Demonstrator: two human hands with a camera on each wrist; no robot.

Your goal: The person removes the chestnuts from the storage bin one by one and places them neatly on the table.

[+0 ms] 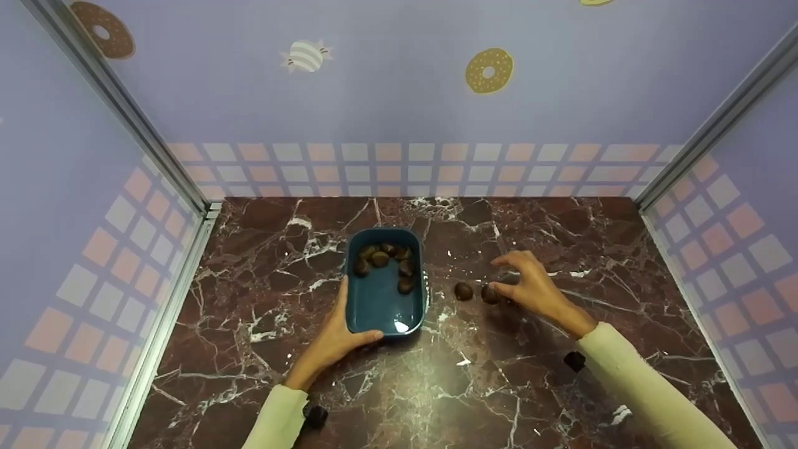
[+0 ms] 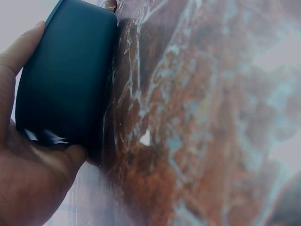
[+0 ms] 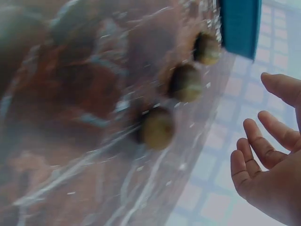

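Note:
A teal rectangular dish (image 1: 380,302) with rounded corners stands on the table, and several brown chestnuts (image 1: 379,258) lie towards its far end. My left hand (image 1: 340,337) holds the dish's near left corner, its thumb along the front edge and its fingers on the left side. To the right of the dish, one chestnut (image 1: 463,291) lies on the table. Another chestnut (image 1: 489,294) is close by my right hand (image 1: 533,288), partly covered by the thumb. In the right wrist view three chestnuts lie in a row, the nearest chestnut (image 3: 157,128) apart from my loosely spread fingers.
The table (image 1: 280,274) has a glossy dark red marble pattern. Lilac walls (image 1: 399,112) with checks and printed sweets enclose it at the back and both sides, with metal rails (image 1: 156,134) at the corners. A dark object (image 1: 316,416) sits by each wrist.

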